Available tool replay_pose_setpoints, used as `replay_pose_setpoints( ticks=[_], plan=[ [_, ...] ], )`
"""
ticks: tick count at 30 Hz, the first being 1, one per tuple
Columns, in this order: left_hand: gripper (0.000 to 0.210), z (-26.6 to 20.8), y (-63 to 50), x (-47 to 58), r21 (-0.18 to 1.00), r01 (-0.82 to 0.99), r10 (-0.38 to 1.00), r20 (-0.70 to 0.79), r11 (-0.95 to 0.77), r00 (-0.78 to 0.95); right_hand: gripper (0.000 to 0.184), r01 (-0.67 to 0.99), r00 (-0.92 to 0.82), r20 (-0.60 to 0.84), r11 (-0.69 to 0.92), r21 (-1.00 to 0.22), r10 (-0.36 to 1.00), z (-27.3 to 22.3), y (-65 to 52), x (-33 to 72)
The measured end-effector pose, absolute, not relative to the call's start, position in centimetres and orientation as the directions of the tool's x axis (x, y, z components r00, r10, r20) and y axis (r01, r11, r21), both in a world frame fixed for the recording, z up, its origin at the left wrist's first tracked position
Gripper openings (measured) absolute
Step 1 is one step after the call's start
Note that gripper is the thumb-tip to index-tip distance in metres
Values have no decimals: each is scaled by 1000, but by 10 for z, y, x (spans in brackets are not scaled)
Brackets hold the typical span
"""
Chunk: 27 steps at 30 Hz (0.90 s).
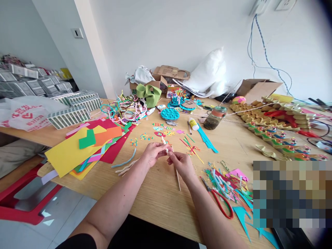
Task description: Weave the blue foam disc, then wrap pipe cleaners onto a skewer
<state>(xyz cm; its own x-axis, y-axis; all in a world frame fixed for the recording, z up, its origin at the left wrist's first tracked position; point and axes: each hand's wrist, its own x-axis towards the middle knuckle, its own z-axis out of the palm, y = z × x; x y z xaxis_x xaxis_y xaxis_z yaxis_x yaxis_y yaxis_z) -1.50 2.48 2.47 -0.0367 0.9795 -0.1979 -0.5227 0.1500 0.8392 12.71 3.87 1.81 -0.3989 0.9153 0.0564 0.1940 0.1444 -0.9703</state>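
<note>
My left hand (155,152) pinches a white fuzzy pipe cleaner (163,140), whose curled end sticks up past the fingertips. My right hand (181,163) is closed at the lower end of the same pipe cleaner, close beside the left fingers. A thin wooden stick (177,178) runs beneath the right fingers; whether they grip it or it lies on the table, I cannot tell. Just beyond the hands lie several paper fish (169,133). Left of my left hand are a light-blue pipe cleaner (124,160) and some pale pipe cleaners (127,168).
Red-handled scissors (220,200) lie by my right forearm near paper scraps (225,183). Coloured sheets (70,152) are piled at left. A glue bottle (193,123), a glass jar (215,118) and a blue disc (169,114) stand farther back. Egg trays (259,119) line the right.
</note>
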Motion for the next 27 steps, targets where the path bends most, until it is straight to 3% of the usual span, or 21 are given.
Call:
replay_pose_setpoints(
  ticks=[4, 9, 18, 27],
  plan=[
    [24, 24, 26, -17, 837, -532, 980, -189, 128, -61, 55, 98, -344, 33, 71, -993, 938, 18, 42, 130],
    [25, 25, 26, -14, 845, -524, 977, -187, 106, -106, 47, 215, -383, 53, 145, -966, 922, 18, 40, 128],
    [28, 26, 24, -6, 870, -489, 976, -154, 60, -154, 31, 243, -371, 98, 199, -950, 924, 13, 38, 125],
    [31, 23, 25, -6, 869, -494, 967, -155, 36, -203, 29, 380, -365, 155, 299, -875, 918, 11, 35, 123]
  ],
)
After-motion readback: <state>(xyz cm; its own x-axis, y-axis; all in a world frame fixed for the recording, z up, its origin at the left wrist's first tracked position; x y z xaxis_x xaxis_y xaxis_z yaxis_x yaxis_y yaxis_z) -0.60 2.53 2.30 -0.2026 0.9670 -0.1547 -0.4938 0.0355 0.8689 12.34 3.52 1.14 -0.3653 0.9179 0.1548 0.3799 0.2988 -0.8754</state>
